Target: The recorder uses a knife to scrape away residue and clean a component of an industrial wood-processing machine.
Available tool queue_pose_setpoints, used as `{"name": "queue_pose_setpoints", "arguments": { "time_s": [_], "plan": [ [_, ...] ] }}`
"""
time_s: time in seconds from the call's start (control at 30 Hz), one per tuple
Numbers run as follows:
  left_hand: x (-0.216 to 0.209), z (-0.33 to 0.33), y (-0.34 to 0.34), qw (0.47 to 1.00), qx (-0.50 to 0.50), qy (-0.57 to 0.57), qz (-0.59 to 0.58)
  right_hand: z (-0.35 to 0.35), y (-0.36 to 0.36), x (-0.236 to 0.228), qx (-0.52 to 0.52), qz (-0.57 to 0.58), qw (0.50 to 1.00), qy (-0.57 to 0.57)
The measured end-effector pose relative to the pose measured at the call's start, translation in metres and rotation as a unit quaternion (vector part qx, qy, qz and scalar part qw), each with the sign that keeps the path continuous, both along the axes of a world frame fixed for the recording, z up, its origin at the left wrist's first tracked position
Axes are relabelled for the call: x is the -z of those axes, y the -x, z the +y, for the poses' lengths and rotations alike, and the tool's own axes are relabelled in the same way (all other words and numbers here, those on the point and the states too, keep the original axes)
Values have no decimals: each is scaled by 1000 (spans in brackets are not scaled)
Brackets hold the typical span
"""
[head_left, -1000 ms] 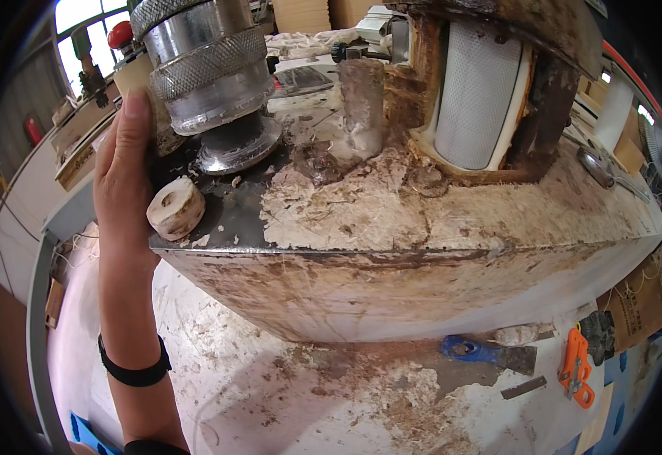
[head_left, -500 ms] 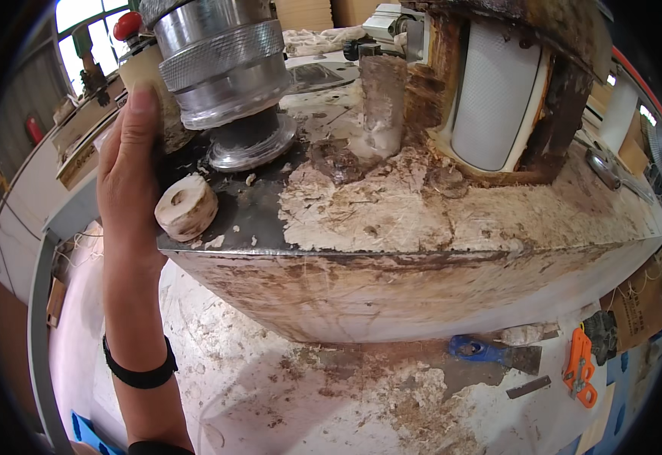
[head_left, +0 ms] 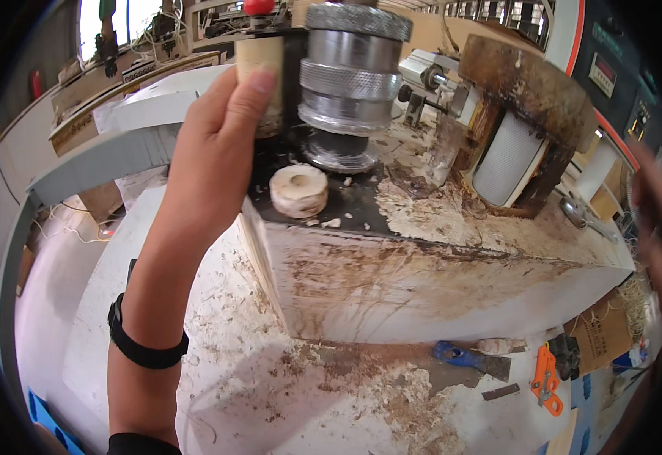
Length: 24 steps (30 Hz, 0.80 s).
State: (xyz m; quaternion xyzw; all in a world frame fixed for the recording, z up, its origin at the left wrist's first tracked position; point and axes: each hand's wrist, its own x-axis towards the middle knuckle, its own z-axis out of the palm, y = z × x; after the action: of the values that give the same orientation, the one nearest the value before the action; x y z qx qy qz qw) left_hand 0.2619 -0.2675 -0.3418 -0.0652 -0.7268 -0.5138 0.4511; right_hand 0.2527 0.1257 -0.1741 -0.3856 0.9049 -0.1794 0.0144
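My left hand (head_left: 221,148) is at the left end of a glue-stained machine, its thumb pressed along a cream cylinder (head_left: 257,57) with a red knob (head_left: 261,7) on top. The fingers curl behind the cylinder, mostly hidden. Close by stands a knurled metal cylinder (head_left: 350,80) on a round metal foot. In front of it lies a thick off-white ring (head_left: 299,191) with a hollow in its top. At the far right edge my right hand (head_left: 652,186) is smeared by motion; its fingers cannot be made out.
A brown-crusted housing with a pale textured roller (head_left: 507,161) stands on the machine (head_left: 422,296). Below lie a blue-handled scraper (head_left: 460,354), an orange cutter (head_left: 546,381) and a dark metal strip (head_left: 501,392). A grey frame rail (head_left: 99,161) curves at the left.
The view has shifted, so the machine's left end sits further right. My left hand stays at the cream cylinder. My right hand has come into view at the right edge.
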Motion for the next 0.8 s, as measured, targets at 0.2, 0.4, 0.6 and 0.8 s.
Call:
{"name": "queue_pose_setpoints", "arguments": {
  "time_s": [0.2, 0.4, 0.6, 0.8],
  "plan": [
    [1, -5, 1, 999, 0, 41, 5, -99, -40, 95, -123, 334, 928, -105],
    [-1, -10, -5, 996, 3, 82, -35, -142, -43, 102, -34, 439, 888, -132],
    [4, -11, -2, 996, 2, 89, 10, -169, -55, 117, 23, 405, 913, -55],
    [7, -15, -1, 994, -13, 109, 13, -178, -49, 123, 20, 373, 927, -23]
  ]
}}
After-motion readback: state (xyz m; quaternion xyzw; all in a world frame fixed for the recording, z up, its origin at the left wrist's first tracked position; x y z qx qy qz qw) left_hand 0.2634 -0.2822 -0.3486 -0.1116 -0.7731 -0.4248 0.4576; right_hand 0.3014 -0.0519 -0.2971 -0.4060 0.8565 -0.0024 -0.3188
